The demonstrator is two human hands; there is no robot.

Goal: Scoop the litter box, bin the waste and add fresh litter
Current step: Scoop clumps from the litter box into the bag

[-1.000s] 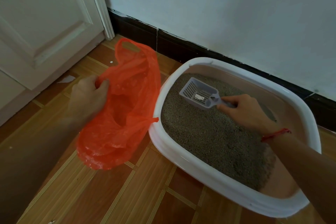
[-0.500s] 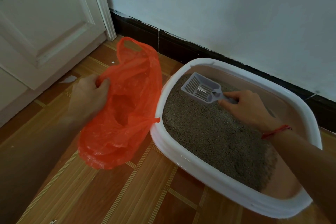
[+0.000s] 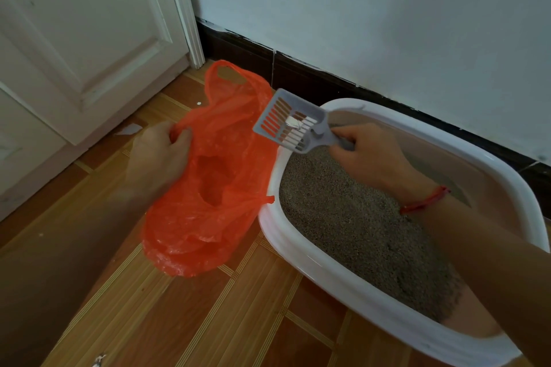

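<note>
resting on the slotted blade of a grey plastic scoop (image 3: 290, 122) is a small pale clump (image 3: 293, 121), held up in the air over the far left corner of the litter box (image 3: 351, 283), with the blade reaching out past the rim toward the orange bag (image 3: 208, 188). the right hand (image 3: 372, 155) is clenched round the scoop's handle, a red cord bracelet (image 3: 425, 199) on its wrist, the forearm crossing above the grey litter (image 3: 357, 226) that fills most of the box. the white box sits on the floor (image 3: 208, 322) at the right, its far side near the dark skirting board (image 3: 298, 74) under the pale wall (image 3: 372, 9). just left of the box, touching its rim, the thin orange plastic bag lies crumpled on the wooden floor with a dark opening showing in its middle and one loop handle at the far end. the left hand (image 3: 159, 152) is pinching the bag's left edge, fingers closed on the plastic. a white panelled door (image 3: 74, 39) stands at the far left.
</note>
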